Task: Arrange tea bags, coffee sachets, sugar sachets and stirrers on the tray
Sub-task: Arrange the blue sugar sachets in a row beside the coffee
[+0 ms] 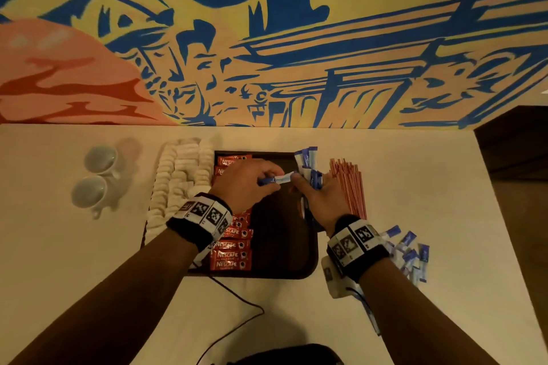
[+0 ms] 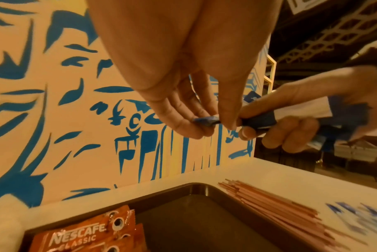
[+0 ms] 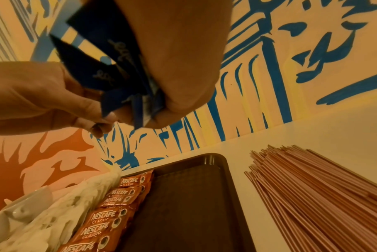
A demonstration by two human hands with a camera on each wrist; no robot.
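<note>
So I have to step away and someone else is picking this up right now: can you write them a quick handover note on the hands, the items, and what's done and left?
Left hand: pinches one blue-and-white sugar sachet above the tray.
Right hand: grips a bunch of sugar sachets, fingertips at the same single sachet.
Done: red Nescafe coffee sachets lie in a column along the tray's left side, white tea bags in rows beside them at its left edge.
Left: no sugar visibly laid on the tray yet; more sachets lie loose on the counter to the right. The stirrers are still a pile on the counter, right of the tray.
</note>
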